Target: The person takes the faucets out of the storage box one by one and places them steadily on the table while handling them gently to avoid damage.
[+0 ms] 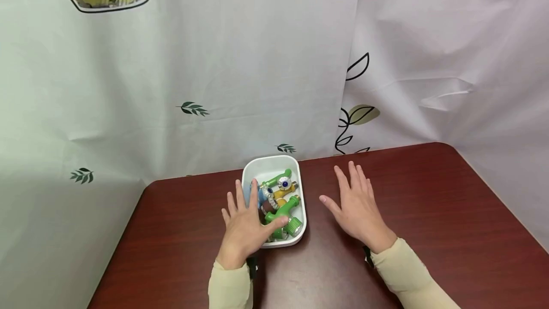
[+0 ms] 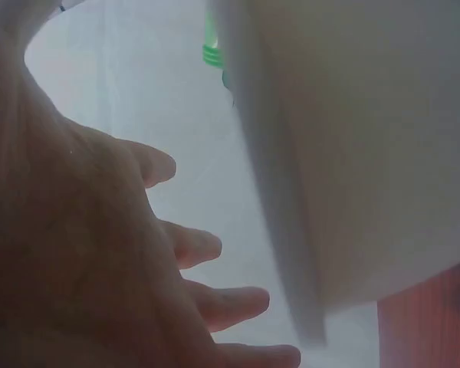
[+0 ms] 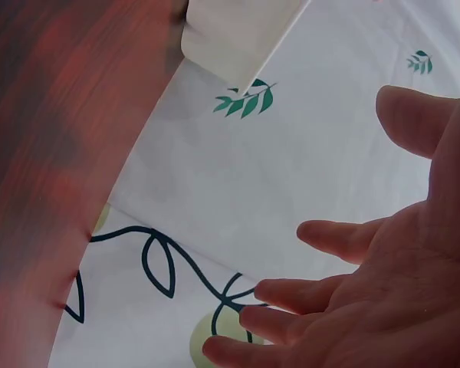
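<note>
A white plastic tub stands toward the back of the table with several small plastic taps in it. One green tap lies at the tub's near end, another green tap at its far end. Between them are a yellow tap and a blue tap, partly hidden. My left hand spreads its fingers over the tub's left side, overlapping it in the head view; in the left wrist view it holds nothing. Right of the tub, my right hand hovers above the table, fingers spread and holding nothing.
The dark red wooden table reaches to both sides of the tub. Behind it hangs a pale curtain printed with leaves, which meets the table's back edge close behind the tub.
</note>
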### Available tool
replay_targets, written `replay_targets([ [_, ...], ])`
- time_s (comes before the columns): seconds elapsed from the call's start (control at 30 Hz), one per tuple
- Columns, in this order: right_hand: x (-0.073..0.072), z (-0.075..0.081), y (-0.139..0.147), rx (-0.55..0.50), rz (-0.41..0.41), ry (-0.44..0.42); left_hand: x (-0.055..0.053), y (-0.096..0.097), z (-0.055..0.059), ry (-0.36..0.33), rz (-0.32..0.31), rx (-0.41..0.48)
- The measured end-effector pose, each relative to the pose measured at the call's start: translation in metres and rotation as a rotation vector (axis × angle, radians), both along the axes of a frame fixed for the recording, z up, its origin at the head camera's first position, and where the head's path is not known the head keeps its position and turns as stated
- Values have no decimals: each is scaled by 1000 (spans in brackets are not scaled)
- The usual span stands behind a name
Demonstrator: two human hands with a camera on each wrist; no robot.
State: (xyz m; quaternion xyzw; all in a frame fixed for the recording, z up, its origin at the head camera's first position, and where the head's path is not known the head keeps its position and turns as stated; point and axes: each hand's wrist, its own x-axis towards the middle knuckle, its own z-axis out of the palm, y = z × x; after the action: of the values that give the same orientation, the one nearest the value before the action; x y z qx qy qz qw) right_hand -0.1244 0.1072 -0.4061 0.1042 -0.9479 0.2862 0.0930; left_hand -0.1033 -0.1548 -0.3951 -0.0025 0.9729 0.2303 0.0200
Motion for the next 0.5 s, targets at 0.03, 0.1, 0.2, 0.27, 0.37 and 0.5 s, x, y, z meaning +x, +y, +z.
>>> replay_targets([
  [0.03, 0, 0, -1, -3, 3, 4, 0, -1, 0, -2, -3, 2],
  [0.1, 0, -1, -2, -6, 11, 14, 1, -2, 0, -9, -10, 9],
  [0.2, 1, -1, -4, -13, 25, 25, 2, -5, 0, -24, -16, 28],
  [0.27, 1, -2, -5, -13, 31, 35, 2, -6, -1, -32, -22, 41],
  [0.37, 1, -2, -7, -20, 40, 45, 2, -7, -2, -40, -31, 50],
  [0.5, 2, -2, -11, -28, 51, 46, 2, -9, -3, -43, -43, 52],
])
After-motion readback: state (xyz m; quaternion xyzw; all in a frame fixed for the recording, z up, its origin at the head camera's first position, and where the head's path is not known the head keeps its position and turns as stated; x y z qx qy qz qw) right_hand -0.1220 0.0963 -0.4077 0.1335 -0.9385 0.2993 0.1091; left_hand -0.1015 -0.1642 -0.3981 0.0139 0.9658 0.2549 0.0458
